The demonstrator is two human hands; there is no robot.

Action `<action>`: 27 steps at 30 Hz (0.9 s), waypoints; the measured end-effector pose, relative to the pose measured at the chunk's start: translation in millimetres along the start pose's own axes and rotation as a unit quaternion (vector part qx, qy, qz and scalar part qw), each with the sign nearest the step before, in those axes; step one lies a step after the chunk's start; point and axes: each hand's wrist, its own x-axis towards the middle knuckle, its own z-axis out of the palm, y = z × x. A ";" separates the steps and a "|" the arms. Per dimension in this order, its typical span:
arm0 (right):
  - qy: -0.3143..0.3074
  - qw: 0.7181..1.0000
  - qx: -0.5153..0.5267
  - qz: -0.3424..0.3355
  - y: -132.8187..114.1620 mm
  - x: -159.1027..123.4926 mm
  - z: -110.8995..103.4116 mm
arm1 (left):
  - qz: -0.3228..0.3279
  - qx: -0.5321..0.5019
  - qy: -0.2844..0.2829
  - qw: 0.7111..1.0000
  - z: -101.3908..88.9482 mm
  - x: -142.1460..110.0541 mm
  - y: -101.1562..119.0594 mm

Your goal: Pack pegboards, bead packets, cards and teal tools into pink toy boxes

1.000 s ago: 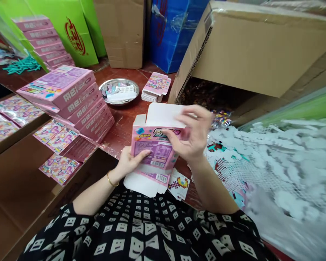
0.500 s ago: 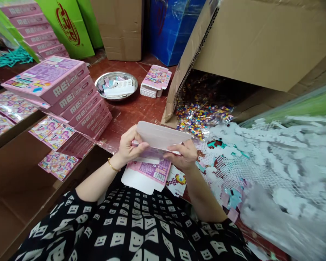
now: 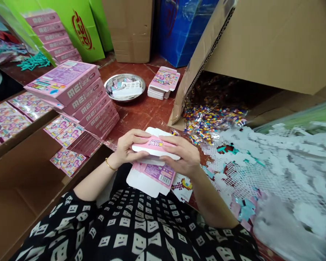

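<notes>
Both hands hold a pink cardboard box (image 3: 157, 143) in front of my body, its white-edged flap bent over toward me. My left hand (image 3: 130, 145) grips its left end, fingers on top and thumb along the near edge. On the right end, my right hand (image 3: 180, 154) has its fingers across the pink flap and its thumb below. Beneath them lies another flattened pink box (image 3: 152, 175) with a barcode and white flaps. A printed instruction sheet (image 3: 182, 186) pokes out beside it, partly covered.
Finished pink boxes (image 3: 84, 98) are stacked at left, beside an open carton (image 3: 40, 139). A metal bowl (image 3: 125, 87) of pieces and a pile of flat boxes (image 3: 163, 82) stand behind. Bags of colourful beads (image 3: 206, 121) spill from a tipped carton; white mesh pieces (image 3: 282, 156) heap at right.
The box's raised white flap has been folded down toward me, so its pink printed face now shows. My fingers have moved over its top. The view has shifted slightly left.
</notes>
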 end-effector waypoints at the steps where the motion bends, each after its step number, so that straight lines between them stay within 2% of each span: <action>1: -0.023 0.999 0.009 0.026 -4.6 3.6 -3.5 | -0.013 0.007 -0.005 1.000 -1.7 2.3 4.1; 5: -0.116 0.987 0.042 0.108 -11.4 11.8 -12.3 | -0.036 0.017 0.008 0.999 -0.1 1.7 10.7; 9: -0.154 0.985 0.029 0.069 2.2 2.9 -13.4 | 0.006 0.038 0.015 0.999 10.4 -10.9 -3.4; 12: -0.146 0.988 -0.006 0.045 12.2 -10.6 -11.0 | 0.012 0.052 0.025 0.998 20.1 -15.1 -11.8; 15: -0.093 0.993 -0.026 0.072 15.1 -24.8 -8.0 | -0.011 0.058 0.034 0.998 22.5 -9.6 -9.9; 16: -0.060 0.993 -0.022 0.100 14.5 -30.2 -7.0 | -0.021 0.061 0.065 0.996 20.8 -6.7 -7.5; 18: 0.001 0.984 0.004 0.175 11.5 -43.5 -4.6 | -0.038 0.056 0.192 0.979 14.8 -2.1 -2.0; 20: 0.022 0.963 0.055 0.263 7.4 -59.5 -2.5 | -0.085 0.021 0.323 0.942 7.8 -2.2 2.5; 21: 0.026 0.947 0.086 0.309 5.3 -67.5 -2.1 | -0.119 -0.002 0.359 0.926 4.9 -4.3 4.1; 22: 0.040 0.928 0.114 0.353 3.6 -74.6 -2.5 | -0.157 -0.023 0.363 0.918 2.6 -7.4 5.2; 24: 0.108 0.886 0.159 0.421 0.7 -82.4 -5.3 | -0.212 -0.024 0.300 0.930 -0.4 -14.1 6.3; 26: 0.151 0.862 0.199 0.442 -1.5 -78.3 -8.3 | -0.205 0.043 0.206 0.956 -2.4 -17.4 7.0; 27: 0.126 0.859 0.228 0.441 -2.4 -71.9 -8.6 | -0.183 0.081 0.155 0.967 -3.4 -16.8 7.4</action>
